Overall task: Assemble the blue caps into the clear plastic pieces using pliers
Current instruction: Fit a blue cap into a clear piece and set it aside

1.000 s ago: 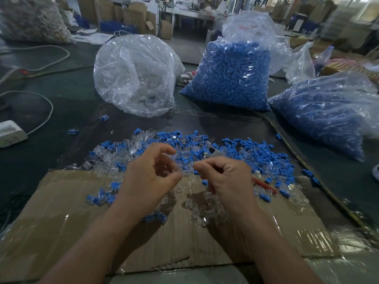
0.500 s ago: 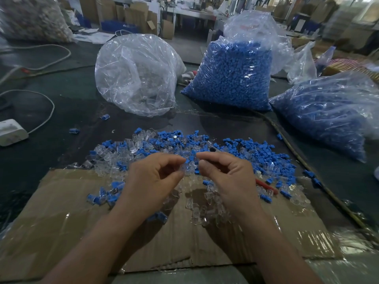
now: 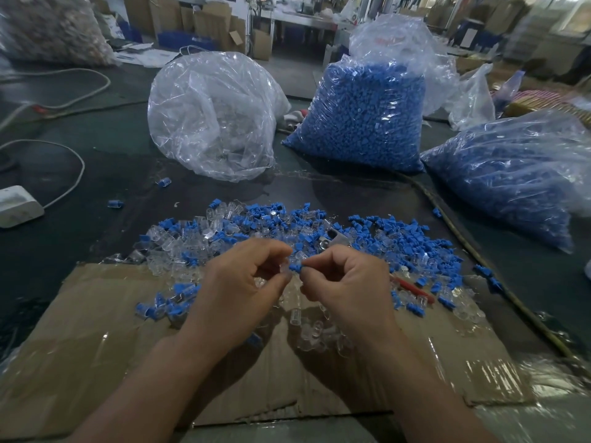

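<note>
Two hands meet above a sheet of cardboard (image 3: pixel 96 330), glossy with tape, that lies on the dark tabletop (image 3: pixel 64 174). The left hand (image 3: pixel 243 282) has its fingers curled, and thumb and forefinger pinch a small clear piece (image 3: pixel 283 267). The right hand (image 3: pixel 348 282), fingers curled the same way, pinches a blue cap (image 3: pixel 295 267). Cap and clear piece touch end to end between the two thumbs; how far the cap sits inside cannot be told.

At twelve o'clock from the hands a loose heap (image 3: pixel 399 241) of blue caps and clear pieces spreads across the far edge of the cardboard and onto the tabletop. The pliers (image 3: pixel 337 242) lie in it: the metal head shows at one o'clock, just beyond the right knuckles, a red handle pokes out at three o'clock, and the middle is hidden behind the right hand.

Farther back, a clear bag (image 3: pixel 211 113) stands at eleven o'clock, a blue bag (image 3: pixel 361 113) full of caps at one o'clock, and a second blue bag (image 3: pixel 511 174) slumps at two o'clock. A white box (image 3: pixel 17 204) with a cord (image 3: pixel 76 167) sits at nine o'clock.
</note>
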